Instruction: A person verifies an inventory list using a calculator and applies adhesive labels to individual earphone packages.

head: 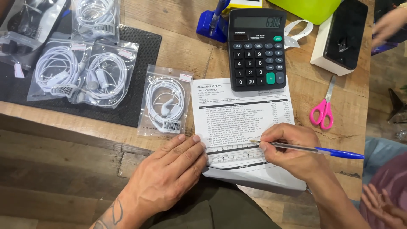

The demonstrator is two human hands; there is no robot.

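Observation:
A white printed sheet [241,106] with a table of small lines lies on the wooden table edge. A clear ruler [237,153] lies across its lower part. My left hand [169,174] presses flat on the ruler's left end and the sheet. My right hand [292,148] holds a blue-capped clear pen [313,149], its tip touching the sheet just above the ruler. A black calculator [256,48] rests on the top of the sheet.
Several clear bags of white earphones [165,104] lie left, some on a black mat [135,63]. Pink-handled scissors [323,111] and a black-and-white box [341,36] sit right. Another person's hands [383,208] appear at the right edge.

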